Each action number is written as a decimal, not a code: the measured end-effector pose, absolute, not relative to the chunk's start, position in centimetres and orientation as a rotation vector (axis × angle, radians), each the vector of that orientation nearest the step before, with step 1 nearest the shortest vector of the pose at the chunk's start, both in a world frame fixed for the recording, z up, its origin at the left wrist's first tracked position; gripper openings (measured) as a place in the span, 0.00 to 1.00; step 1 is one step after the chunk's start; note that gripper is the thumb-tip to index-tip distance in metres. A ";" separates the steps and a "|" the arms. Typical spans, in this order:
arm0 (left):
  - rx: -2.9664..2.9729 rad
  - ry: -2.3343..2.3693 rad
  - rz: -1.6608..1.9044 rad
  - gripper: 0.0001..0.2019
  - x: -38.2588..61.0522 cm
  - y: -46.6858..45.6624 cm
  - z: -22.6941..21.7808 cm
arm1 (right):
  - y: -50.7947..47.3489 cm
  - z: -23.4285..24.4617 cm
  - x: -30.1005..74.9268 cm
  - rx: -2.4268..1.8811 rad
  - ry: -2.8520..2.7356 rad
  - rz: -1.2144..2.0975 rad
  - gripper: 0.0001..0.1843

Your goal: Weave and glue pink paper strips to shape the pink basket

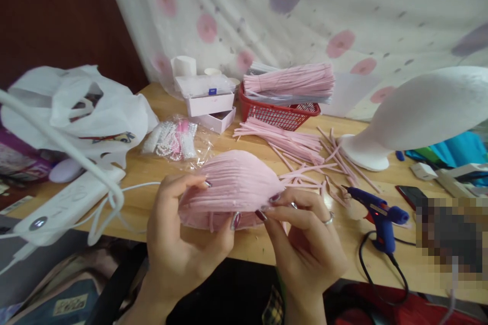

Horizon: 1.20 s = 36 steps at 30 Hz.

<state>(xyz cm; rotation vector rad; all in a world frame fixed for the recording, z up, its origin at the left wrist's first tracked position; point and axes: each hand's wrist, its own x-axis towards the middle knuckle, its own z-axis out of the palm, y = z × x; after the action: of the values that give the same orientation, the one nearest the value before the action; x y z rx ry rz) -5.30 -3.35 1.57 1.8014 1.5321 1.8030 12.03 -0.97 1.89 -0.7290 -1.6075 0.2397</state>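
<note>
A domed pink piece, built of fuzzy strips like pipe cleaners laid side by side, is held over the table's front part. My left hand grips its left side, fingers on top and thumb at the lower rim. At the front right rim, my right hand pinches the edge between thumb and fingertips; what else lies in the pinch is too small to make out. Loose pink pipe cleaners spread out behind my right hand. To the right a blue glue gun stands with a small red light showing.
At the back, a red basket holds bundled pipe cleaners, with another pink bundle before it. A white head form leans at right. White boxes, bagged beads, a plastic bag and a cabled white device sit left.
</note>
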 end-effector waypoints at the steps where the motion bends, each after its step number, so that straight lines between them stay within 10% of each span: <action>1: 1.804 1.547 1.806 0.25 -5.2 -3.4 1.6 | -1.0 2.0 12.0 -0.731 -1.619 0.242 0.14; 19: 1.877 1.489 1.806 0.28 -5.0 -2.5 1.7 | 0.2 2.6 12.1 -0.898 -1.579 0.214 0.12; 36: 2.174 1.423 1.811 0.08 -3.2 -1.6 0.6 | 2.7 1.8 13.9 -1.057 -1.431 0.182 0.06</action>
<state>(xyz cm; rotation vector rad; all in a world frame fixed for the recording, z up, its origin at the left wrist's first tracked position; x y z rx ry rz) -3.22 -1.56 0.60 2.1740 1.4229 1.8111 13.89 2.68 1.80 -1.0574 -1.4306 0.1818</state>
